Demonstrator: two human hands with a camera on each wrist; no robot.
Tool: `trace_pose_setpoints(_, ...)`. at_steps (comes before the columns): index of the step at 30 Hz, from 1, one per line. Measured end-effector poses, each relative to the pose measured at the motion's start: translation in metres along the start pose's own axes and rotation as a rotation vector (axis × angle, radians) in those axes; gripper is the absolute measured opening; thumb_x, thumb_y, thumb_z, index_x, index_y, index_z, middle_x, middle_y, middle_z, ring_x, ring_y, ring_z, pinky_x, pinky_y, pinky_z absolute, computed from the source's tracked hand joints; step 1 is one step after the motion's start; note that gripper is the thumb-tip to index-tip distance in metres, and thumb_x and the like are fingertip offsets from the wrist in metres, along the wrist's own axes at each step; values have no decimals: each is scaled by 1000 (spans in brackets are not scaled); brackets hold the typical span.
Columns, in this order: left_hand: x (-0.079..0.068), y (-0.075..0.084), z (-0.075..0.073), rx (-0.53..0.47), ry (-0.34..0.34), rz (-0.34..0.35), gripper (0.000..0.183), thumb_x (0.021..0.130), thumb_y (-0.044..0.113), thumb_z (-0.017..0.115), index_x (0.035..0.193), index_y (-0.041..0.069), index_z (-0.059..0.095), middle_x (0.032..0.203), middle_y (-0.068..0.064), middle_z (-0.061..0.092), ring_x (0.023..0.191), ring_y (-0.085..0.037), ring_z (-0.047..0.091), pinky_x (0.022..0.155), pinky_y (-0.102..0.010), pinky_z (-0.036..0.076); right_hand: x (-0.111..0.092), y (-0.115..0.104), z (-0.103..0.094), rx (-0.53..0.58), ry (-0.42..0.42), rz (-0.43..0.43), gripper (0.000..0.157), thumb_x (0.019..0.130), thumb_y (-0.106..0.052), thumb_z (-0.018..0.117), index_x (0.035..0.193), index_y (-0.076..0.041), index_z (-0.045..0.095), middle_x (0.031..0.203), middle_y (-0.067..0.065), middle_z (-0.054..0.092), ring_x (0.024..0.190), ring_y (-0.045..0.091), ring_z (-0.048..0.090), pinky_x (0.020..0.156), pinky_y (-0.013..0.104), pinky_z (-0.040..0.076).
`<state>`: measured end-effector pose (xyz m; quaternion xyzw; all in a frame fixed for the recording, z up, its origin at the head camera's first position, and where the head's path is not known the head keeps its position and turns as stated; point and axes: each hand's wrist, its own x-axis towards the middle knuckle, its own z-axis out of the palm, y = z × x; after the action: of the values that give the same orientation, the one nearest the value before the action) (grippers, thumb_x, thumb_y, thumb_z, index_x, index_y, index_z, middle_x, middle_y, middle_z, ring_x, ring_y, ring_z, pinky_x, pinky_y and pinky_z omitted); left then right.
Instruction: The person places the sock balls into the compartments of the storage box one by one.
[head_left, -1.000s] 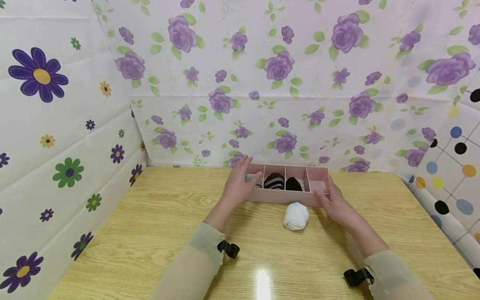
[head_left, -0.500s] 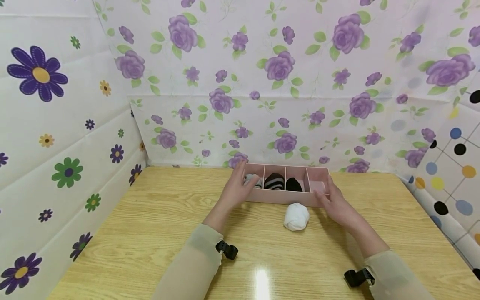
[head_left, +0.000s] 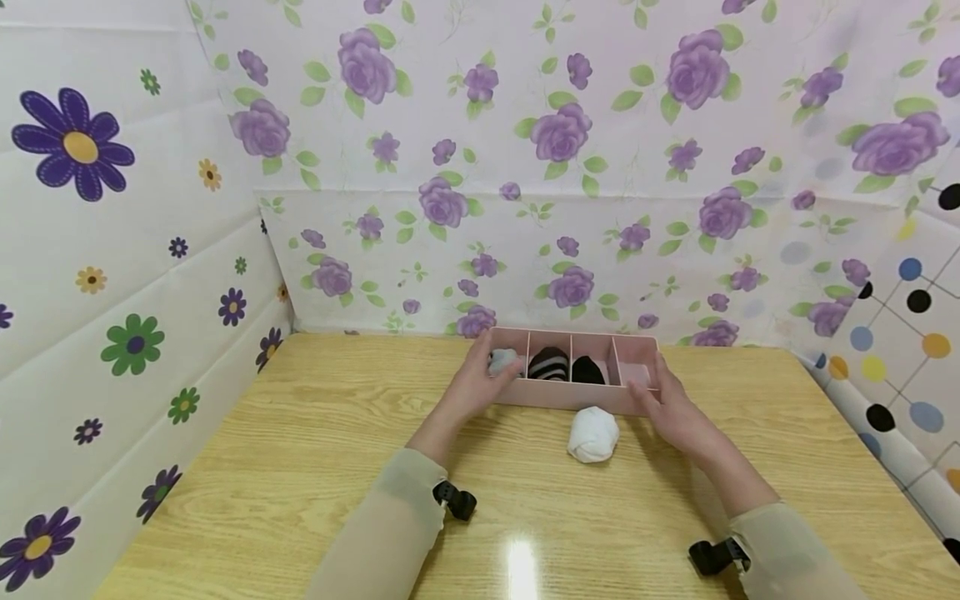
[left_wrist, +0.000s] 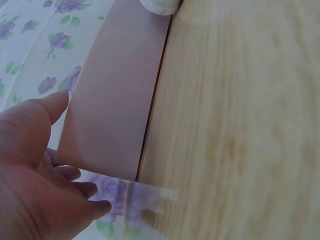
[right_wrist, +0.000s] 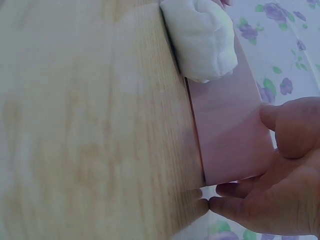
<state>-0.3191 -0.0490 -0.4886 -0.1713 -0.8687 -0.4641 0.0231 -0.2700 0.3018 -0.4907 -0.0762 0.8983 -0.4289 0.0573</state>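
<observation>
A long pink divided box stands near the back of the table. In its compartments, from the left, lie a rolled grey sock, a brown-and-grey striped sock and a black sock; the rightmost compartment has nothing in it. My left hand is at the box's left end, thumb near the front rim, fingers loosely spread beyond the end in the left wrist view. At the right end, my right hand holds the corner, thumb on the rim and fingers around the end. A rolled white sock sits in front of the box.
The wooden table meets a purple-flowered cloth behind the box. Patterned sheets hang at both sides, daisies on the left sheet and dots on the right one.
My left hand has lowered toward the box's left end and its thumb has drawn back, showing more of the grey sock. The right hand, box and white sock stay put.
</observation>
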Motion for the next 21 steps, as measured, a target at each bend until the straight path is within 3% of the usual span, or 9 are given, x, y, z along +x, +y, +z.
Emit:
trace_pose_setpoints(5, 0, -2, 1, -2, -25, -1, 96, 113, 43, 65, 176, 0, 7, 182, -25, 7, 168, -39, 13, 134, -53, 18, -1, -2, 0, 9, -2, 9, 97, 120, -47, 44, 169, 1, -23, 174, 41, -13, 160, 64, -4, 125, 79, 8)
trace_pose_setpoints(11, 0, -5, 1, -25, -63, -14, 99, 113, 43, 64, 177, 3, 0, 183, -23, 1, 168, -39, 11, 134, -54, 19, -1, -2, 0, 17, -10, 6, 100, 118, -55, 42, 169, 0, -24, 175, 40, -15, 160, 64, -5, 126, 78, 6)
trace_pose_setpoints(21, 3, -9, 2, -53, -92, -39, 102, 113, 45, 63, 177, 8, -7, 184, -20, -4, 168, -38, 9, 134, -54, 18, 1, -3, -1, 23, 23, -4, 100, 118, -52, 47, 171, 1, -20, 175, 40, -10, 159, 64, 1, 126, 77, 7)
